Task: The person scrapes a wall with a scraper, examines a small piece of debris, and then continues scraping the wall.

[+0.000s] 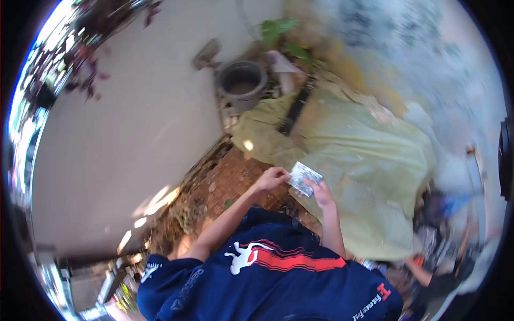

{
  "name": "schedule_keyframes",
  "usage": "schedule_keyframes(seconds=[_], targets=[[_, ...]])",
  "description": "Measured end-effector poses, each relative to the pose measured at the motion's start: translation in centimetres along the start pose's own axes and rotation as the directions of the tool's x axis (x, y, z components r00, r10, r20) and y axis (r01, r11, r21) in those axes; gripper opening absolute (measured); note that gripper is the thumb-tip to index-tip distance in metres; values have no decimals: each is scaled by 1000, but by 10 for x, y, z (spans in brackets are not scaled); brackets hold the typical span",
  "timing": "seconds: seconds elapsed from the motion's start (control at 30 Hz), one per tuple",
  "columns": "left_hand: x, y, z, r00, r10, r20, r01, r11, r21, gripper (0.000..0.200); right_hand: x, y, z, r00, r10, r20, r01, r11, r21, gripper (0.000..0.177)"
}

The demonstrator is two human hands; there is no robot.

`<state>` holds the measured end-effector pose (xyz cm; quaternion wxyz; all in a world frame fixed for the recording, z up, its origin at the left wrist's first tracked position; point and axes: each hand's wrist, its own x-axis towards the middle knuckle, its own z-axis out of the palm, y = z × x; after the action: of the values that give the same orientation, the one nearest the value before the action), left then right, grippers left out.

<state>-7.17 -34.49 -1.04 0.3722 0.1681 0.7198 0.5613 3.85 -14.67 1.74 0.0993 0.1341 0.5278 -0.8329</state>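
A small flat white square (305, 178) with a dark speckled pattern, like a packet or folded card, is held in front of my body. My right hand (322, 193) grips it from its lower right side, thumb on top. At its left corner is my left hand (273, 178), with the fingers pinched together at the edge. Blur hides any print on the square. Below it is a reddish brick floor (235, 174) with soil and debris.
A pale green sheet (369, 176) spreads over the right side, with a dark strip (297, 107) on it. A grey pot (242, 99) stands ahead beside a pale wall (128, 128). Blurred clutter (433, 235) and what looks like another person's arm (419, 273) are lower right.
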Motion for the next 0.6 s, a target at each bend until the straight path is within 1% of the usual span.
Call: schedule_keyframes(seconds=[0.03,0.13,0.2,0.3,0.43,0.47,0.57,0.6], targets=[[-2,1,0,998,35,60,-31,998,-62,21,-9,-3,7,999,-11,-46,11,1000,-6,26],[-18,15,5,987,61,147,-50,996,-72,20,-37,0,21,987,-50,-154,49,999,-13,27],[-29,12,5,976,88,199,-75,994,-76,19,-52,10,33,978,-74,-196,74,997,-4,27],[-62,-2,8,968,104,228,-96,994,-46,18,-83,37,56,969,-96,-227,99,995,5,28],[-120,-31,4,953,59,298,-29,994,-102,19,-131,88,109,954,-111,-278,127,991,40,26],[-129,-49,4,942,87,323,-57,993,-102,17,-143,102,119,951,-111,-287,128,991,41,25],[-163,-71,11,944,-15,329,56,992,-116,19,-183,136,149,916,-104,-388,161,980,116,25],[-170,-73,12,959,-49,280,88,988,-129,25,-196,149,154,901,-120,-416,182,977,111,25]])
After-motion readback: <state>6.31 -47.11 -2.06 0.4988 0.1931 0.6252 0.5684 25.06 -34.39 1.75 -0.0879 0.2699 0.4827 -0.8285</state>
